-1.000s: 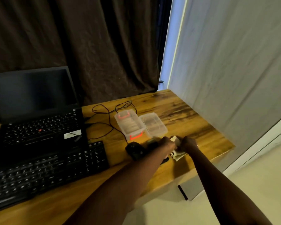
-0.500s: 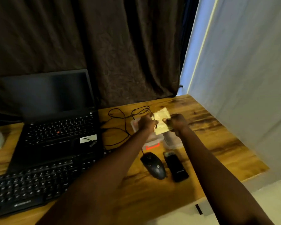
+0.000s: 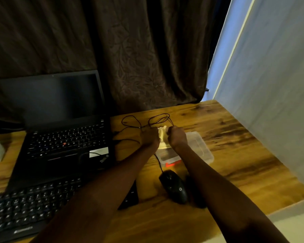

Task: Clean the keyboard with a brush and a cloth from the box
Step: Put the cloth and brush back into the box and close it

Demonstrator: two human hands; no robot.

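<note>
Above the box (image 3: 172, 157), left hand (image 3: 149, 137) and right hand (image 3: 177, 136) grip the cloth (image 3: 162, 135)

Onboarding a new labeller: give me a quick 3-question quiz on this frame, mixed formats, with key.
1. True or false: both hands grip the cloth above the open box.
2. Which item lies nearest the desk's front edge? A) mouse B) box lid C) laptop
3. Fill in: the external keyboard sits directly in front of the ____.

Key: 1 true, the left hand and right hand both grip it; 2 A; 3 laptop.
</note>
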